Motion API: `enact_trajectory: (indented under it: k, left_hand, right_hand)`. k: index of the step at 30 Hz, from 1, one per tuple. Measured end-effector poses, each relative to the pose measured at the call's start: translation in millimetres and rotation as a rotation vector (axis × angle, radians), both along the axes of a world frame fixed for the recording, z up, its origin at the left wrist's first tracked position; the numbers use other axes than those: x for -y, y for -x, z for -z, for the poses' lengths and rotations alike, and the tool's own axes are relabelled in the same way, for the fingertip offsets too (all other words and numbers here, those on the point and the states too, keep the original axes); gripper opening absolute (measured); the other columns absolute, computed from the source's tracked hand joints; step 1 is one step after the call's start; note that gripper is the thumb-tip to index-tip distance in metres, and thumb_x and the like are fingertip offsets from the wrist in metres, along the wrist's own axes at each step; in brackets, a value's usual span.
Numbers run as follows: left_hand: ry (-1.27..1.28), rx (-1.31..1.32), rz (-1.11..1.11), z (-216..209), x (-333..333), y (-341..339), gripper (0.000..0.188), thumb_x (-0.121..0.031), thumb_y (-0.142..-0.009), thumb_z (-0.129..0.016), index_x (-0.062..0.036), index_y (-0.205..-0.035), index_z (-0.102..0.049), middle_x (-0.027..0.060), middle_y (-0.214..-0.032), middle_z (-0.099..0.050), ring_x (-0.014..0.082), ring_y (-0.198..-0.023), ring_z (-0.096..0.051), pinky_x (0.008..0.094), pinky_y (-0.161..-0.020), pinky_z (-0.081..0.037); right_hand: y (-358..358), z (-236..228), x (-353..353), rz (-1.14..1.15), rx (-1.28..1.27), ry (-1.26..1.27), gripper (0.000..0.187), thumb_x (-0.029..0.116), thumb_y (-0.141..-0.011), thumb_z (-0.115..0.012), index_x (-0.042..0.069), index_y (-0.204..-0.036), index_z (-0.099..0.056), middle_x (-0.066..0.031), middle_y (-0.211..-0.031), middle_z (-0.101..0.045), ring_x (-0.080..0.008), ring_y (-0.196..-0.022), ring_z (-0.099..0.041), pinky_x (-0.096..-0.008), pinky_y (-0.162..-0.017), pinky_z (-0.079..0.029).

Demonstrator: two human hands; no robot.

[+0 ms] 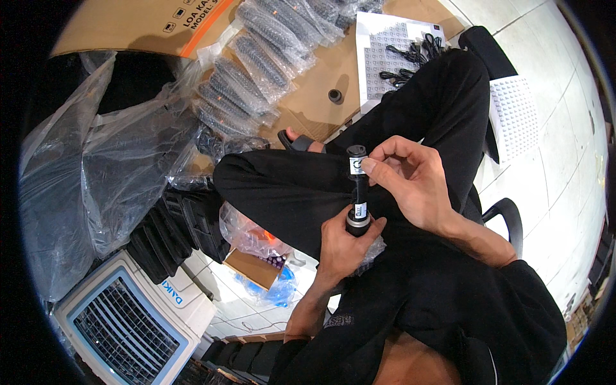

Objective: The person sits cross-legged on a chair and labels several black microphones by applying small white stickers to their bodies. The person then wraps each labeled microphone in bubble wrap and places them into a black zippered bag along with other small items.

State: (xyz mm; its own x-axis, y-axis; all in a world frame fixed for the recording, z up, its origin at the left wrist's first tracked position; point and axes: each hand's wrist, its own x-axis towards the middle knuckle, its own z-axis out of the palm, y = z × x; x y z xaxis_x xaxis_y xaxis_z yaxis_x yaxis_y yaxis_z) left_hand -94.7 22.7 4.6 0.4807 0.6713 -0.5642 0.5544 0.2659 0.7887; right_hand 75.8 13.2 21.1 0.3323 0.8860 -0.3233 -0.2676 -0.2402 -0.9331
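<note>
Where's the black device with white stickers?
Just right of centre in the head view, the black device is held in the left hand, the right hand at its upper sticker.

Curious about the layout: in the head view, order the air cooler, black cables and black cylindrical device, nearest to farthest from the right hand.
1. Black cylindrical device, touching the right hand.
2. Black cables, ahead, toward the top.
3. Air cooler, lower left.

We count two hands at one tube, two labels on it, two sheets right of it
</note>
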Motion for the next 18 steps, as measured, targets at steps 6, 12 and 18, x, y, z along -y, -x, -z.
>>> enact_trajectory:
  k: [6, 12, 18]
  left_hand:
    - [0.04, 0.024, 0.008, 3, -1, 3, 0.023, -0.019, -0.083, -0.076, -0.0002, -0.08, -0.063, 0.0085, -0.07, -0.066, 0.0143, -0.064, -0.063, 0.031, -0.063, -0.049]
    - [0.137, 0.065, 0.024, 7, -1, 3, 0.023, -0.02, -0.084, -0.076, 0.0005, -0.082, -0.064, 0.0066, -0.069, -0.064, 0.013, -0.064, -0.06, 0.0306, -0.063, -0.048]
    - [0.215, 0.142, 0.04, 5, -1, 2, 0.023, -0.02, -0.084, -0.076, 0.0, -0.083, -0.065, 0.0048, -0.07, -0.063, 0.012, -0.063, -0.058, 0.0299, -0.062, -0.047]
  right_hand:
    - [-6, 6, -4, -0.043, -0.117, 0.026, 0.016, 0.008, -0.089, -0.071, -0.005, -0.092, -0.063, -0.0041, -0.083, -0.066, -0.0062, -0.076, -0.06, -0.0222, -0.066, -0.05]
    - [-2, 15, -9, -0.029, -0.178, -0.085, 0.026, 0.01, -0.092, -0.067, -0.007, -0.111, -0.062, -0.0122, -0.098, -0.069, -0.015, -0.089, -0.066, -0.0282, -0.081, -0.054]
    - [-8, 15, -11, -0.092, -0.275, -0.067, 0.027, 0.01, -0.096, -0.06, -0.007, -0.118, -0.06, -0.0199, -0.103, -0.071, -0.0244, -0.095, -0.071, -0.0345, -0.086, -0.058]
